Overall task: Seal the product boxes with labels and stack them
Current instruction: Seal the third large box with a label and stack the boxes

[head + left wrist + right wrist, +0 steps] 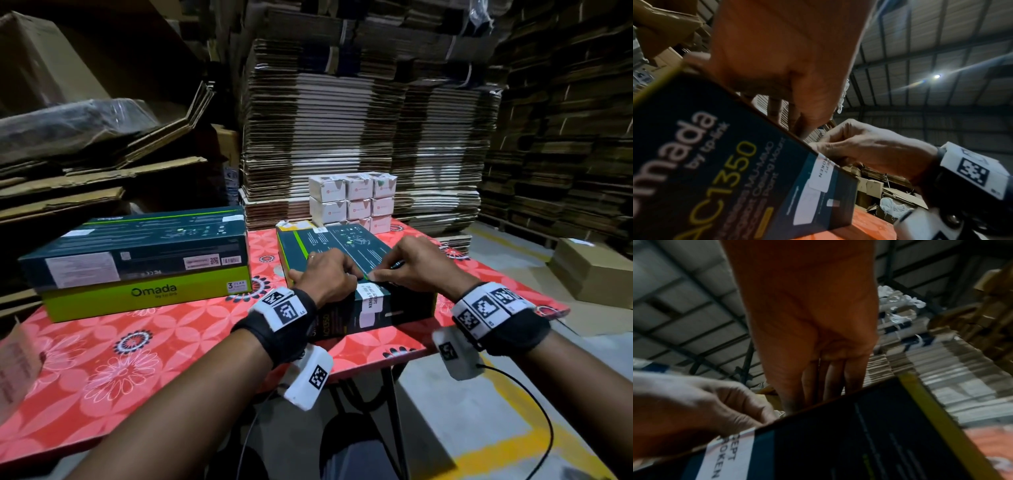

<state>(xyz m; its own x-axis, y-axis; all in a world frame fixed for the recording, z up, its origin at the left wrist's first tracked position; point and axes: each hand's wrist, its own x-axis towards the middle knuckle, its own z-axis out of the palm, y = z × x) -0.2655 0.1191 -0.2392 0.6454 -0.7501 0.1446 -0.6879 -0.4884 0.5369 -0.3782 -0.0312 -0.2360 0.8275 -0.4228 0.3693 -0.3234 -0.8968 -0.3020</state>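
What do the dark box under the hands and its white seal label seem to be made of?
Dark box: printed cardboard, probably with a slight sheen; crisp folded edges and printed text.
Seal label: thin white paper or film sticker, folded flat over the box edge; which of the two is unclear.
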